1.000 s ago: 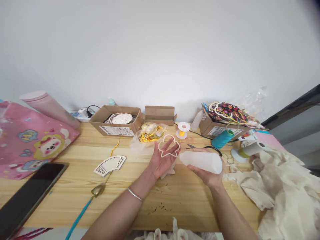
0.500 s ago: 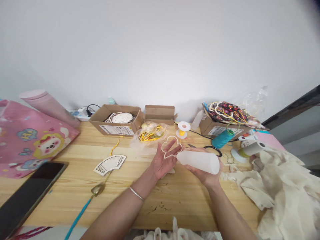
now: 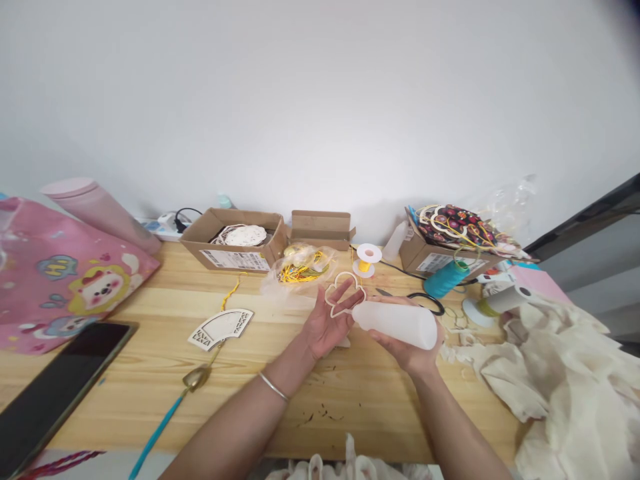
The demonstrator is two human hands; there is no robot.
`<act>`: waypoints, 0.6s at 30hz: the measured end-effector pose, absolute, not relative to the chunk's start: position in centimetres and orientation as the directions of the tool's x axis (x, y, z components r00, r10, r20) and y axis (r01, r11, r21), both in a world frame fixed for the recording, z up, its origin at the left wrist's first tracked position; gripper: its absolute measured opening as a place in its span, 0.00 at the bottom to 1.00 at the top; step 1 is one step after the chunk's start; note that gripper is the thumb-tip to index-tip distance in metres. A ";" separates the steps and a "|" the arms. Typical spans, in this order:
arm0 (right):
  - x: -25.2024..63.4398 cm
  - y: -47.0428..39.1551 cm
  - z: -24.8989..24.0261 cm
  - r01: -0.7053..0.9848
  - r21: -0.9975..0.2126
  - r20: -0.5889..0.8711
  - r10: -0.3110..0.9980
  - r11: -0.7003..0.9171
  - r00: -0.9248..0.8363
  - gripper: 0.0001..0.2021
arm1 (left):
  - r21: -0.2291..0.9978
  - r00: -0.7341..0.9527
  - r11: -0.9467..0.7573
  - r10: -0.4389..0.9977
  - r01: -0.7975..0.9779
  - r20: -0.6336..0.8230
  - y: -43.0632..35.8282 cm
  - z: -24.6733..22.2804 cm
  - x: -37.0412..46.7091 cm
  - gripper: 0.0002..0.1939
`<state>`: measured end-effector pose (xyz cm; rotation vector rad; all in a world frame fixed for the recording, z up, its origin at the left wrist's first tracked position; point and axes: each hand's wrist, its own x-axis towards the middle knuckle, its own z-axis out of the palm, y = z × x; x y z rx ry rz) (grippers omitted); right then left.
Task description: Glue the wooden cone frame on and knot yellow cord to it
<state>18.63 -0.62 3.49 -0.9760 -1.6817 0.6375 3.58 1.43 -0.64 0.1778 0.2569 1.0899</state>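
My left hand (image 3: 325, 330) is turned palm up and holds a thin, pale flower-shaped frame (image 3: 327, 301) by its lower part; my fingers show through its opening. My right hand (image 3: 417, 357) is wrapped round a white plastic squeeze bottle (image 3: 397, 325) from below. The bottle lies nearly level, its narrow end pointing left at the frame's lower right edge. Whether the tip touches the frame I cannot tell. A fan-shaped pale piece (image 3: 221, 329) with yellow cord and a blue tassel (image 3: 159, 427) rests on the table to the left.
Behind my hands are a cardboard box (image 3: 275, 257) of white cutouts, a plastic bag of yellow cords (image 3: 305, 268) and a yellow thread spool (image 3: 369, 253). Scissors (image 3: 431, 302), a teal thread cone (image 3: 447, 279) and cream cloth (image 3: 575, 387) lie right. A phone (image 3: 60, 380) lies left.
The flower-shaped frame has shifted very slightly right, and the bottle's narrow end sits a touch further left along its lower edge. Both hands keep their hold.
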 end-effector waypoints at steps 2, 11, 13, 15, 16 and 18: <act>18.6 -0.6 3.5 0.297 -0.796 0.516 0.848 0.527 -0.121 0.20 | 0.265 0.439 0.452 0.892 -0.852 -0.111 1.4 -0.7 3.6 0.29; 18.1 -0.8 3.4 0.251 -0.799 0.529 0.837 0.546 -0.138 0.22 | 0.252 0.439 0.454 0.891 -0.854 -0.115 1.4 -0.8 3.7 0.28; 17.9 -0.8 3.4 0.233 -0.795 0.537 0.828 0.560 -0.160 0.22 | 0.247 0.453 0.468 0.884 -0.849 -0.118 1.4 -0.8 3.7 0.27; 17.8 -0.8 3.3 0.205 -0.788 0.554 0.814 0.580 -0.173 0.22 | 0.239 0.468 0.480 0.877 -0.844 -0.108 1.4 -0.8 3.7 0.27; 17.8 -0.8 3.3 0.195 -0.786 0.561 0.810 0.586 -0.174 0.22 | 0.235 0.472 0.482 0.876 -0.844 -0.102 1.4 -0.8 3.7 0.27; 17.8 -0.8 3.3 0.199 -0.782 0.566 0.807 0.591 -0.168 0.22 | 0.233 0.469 0.477 0.878 -0.847 -0.093 1.4 -0.8 3.7 0.26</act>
